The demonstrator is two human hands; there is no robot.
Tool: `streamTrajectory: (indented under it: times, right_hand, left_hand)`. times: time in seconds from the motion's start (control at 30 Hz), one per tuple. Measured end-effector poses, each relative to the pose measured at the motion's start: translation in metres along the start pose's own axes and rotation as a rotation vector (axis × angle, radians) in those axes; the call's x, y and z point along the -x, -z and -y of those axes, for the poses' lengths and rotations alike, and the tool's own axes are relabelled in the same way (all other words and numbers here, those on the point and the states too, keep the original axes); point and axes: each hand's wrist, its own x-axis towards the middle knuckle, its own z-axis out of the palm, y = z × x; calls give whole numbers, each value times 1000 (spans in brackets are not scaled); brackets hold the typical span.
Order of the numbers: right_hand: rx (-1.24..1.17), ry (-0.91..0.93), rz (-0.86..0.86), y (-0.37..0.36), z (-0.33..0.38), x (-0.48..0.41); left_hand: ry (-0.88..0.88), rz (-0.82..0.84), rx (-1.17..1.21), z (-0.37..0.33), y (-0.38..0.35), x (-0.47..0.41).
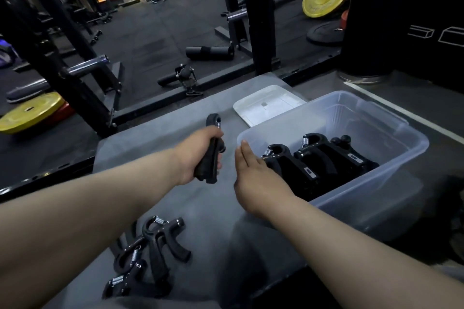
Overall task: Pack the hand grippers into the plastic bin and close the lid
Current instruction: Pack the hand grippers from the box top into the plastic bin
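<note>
Left hand grips one hand gripper; right hand lies flat at the bin's near corner.

The left hand (198,155) is closed around a black hand gripper (211,155), spring end up, above the grey mat (213,221). The right hand (256,178) is open, fingers straight, against the clear plastic bin (391,158), where several hand grippers (313,158) already lie. The white lid (266,104) rests behind the bin. More loose grippers (150,251) sit heaped near the left forearm.
</note>
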Motion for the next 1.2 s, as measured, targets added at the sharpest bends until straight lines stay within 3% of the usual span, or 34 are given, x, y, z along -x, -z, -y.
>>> streamTrajectory:
  times: [0.2, 0.3, 0.5, 0.67, 0.77, 0.93, 1.1, 1.2]
  right_hand:
    - [-126, 14, 105, 5, -6, -2]
    - [-262, 12, 181, 16, -12, -7]
    - [-713, -201, 150, 81, -37, -24]
    - [-1344, -466, 94, 92, -50, -20]
    - [-1473, -531, 22, 87, -57, -17]
    - [-1350, -569, 17, 95, -70, -16]
    - [-751, -489, 57, 101, -102, -25]
    - [-597, -478, 101, 95, -118, -20]
  left_hand:
    - [-9, 15, 44, -36, -26, 29]
    - [-7, -50, -76, -46, -46, 42]
    - [-84, -95, -82, -50, -87, 44]
    - [-225, -185, -165, -49, -105, 17]
    - [-185, -195, -235, -35, -113, 13]
    - [-208, -96, -414, -31, -120, 18]
    - [-171, -17, -579, -21, -124, 16]
    - [-137, 33, -568, -11, -122, 16]
